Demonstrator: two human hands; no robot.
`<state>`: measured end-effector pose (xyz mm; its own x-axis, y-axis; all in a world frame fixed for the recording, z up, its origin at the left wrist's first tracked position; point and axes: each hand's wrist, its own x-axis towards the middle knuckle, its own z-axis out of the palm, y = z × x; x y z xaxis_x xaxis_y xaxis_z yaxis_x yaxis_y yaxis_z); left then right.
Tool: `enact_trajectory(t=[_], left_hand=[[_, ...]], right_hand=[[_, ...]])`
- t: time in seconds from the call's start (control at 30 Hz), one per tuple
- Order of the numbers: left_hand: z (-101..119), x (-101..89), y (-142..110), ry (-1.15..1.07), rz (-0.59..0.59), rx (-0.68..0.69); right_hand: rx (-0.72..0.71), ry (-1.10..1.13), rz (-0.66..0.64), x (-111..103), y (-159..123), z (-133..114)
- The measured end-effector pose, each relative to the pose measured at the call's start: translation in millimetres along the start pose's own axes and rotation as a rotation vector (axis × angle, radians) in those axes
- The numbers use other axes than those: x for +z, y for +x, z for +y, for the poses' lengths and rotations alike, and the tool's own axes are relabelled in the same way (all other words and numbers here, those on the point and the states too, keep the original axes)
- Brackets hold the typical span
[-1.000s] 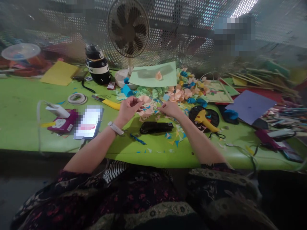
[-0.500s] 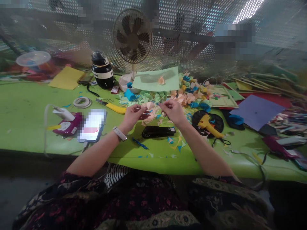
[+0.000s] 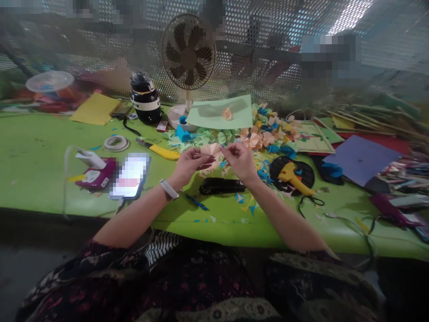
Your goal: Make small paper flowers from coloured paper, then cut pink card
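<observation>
A peach paper flower (image 3: 212,151) with creased petals is held up between my two hands over the table. My left hand (image 3: 192,166) pinches its left side between thumb and fingers. The fingertips of my right hand (image 3: 239,161) are closed on its right edge. Below them lies a black stapler (image 3: 221,186), and small cut paper scraps (image 3: 241,197) are strewn around it. Just beyond my hands, a heap of folded paper flowers (image 3: 259,137) in peach, green, blue and yellow spreads out. One peach flower (image 3: 227,113) sits on a pale green sheet (image 3: 208,117).
On the left are a lit phone (image 3: 130,175), a tape roll (image 3: 116,143) and a yellow cutter knife (image 3: 164,152). A fan (image 3: 188,51) and a black bottle (image 3: 145,100) stand behind. To the right lie a yellow glue gun (image 3: 293,176), a purple sheet (image 3: 362,158) and cables (image 3: 351,226).
The peach paper flower is lifted slightly, and my hands have drawn closer together around it. The whole view has shifted, so the table sits a little lower and further right.
</observation>
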<state>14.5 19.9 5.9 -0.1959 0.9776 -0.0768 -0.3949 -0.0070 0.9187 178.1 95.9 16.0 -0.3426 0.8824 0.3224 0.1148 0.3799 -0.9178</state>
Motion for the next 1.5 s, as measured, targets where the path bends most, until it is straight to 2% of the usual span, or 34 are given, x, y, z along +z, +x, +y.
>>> enact_trajectory(t=[0.2, 0.27, 0.33, 0.43, 0.57, 0.8, 1.13, 1.27, 1.37, 1.5], left_hand=[[0.1, -0.3, 1.6, 0.003, 0.01, 0.055], [-0.3, -0.5, 1.8, 0.013, -0.001, 0.079], [-1.3, -1.0, 2.1, 0.018, -0.02, 0.104], [-4.2, -2.2, 3.5, 0.036, -0.047, 0.147], [-8.6, -3.8, 6.6, 0.058, -0.053, 0.196], [-9.6, -4.2, 7.1, 0.081, -0.075, 0.206], [-9.1, -3.7, 6.7, 0.112, -0.086, 0.233], [-4.6, -2.6, 3.1, 0.094, -0.062, 0.23], [-4.3, -1.1, 2.5, 0.094, -0.015, 0.237], [-9.2, 2.3, 2.0, 0.135, 0.001, 0.273]], right_hand=[[0.064, 0.044, 0.043, -5.1, 1.8, -5.3], [0.146, 0.05, -0.029, -7.9, 2.4, -8.5], [0.229, 0.041, -0.158, -9.7, 2.2, -11.6], [0.242, 0.069, -0.261, -9.5, 1.1, -13.9], [0.189, 0.133, -0.221, -7.1, 0.4, -12.9], [0.172, 0.145, -0.245, -7.1, 0.9, -11.0], [0.116, 0.059, -0.229, -6.7, 2.4, -4.0], [0.073, -0.021, -0.204, -14.0, 1.4, -11.0], [0.024, -0.045, -0.147, -15.7, -5.7, -24.8], [-0.053, -0.085, 0.003, -6.0, -20.9, -37.4]])
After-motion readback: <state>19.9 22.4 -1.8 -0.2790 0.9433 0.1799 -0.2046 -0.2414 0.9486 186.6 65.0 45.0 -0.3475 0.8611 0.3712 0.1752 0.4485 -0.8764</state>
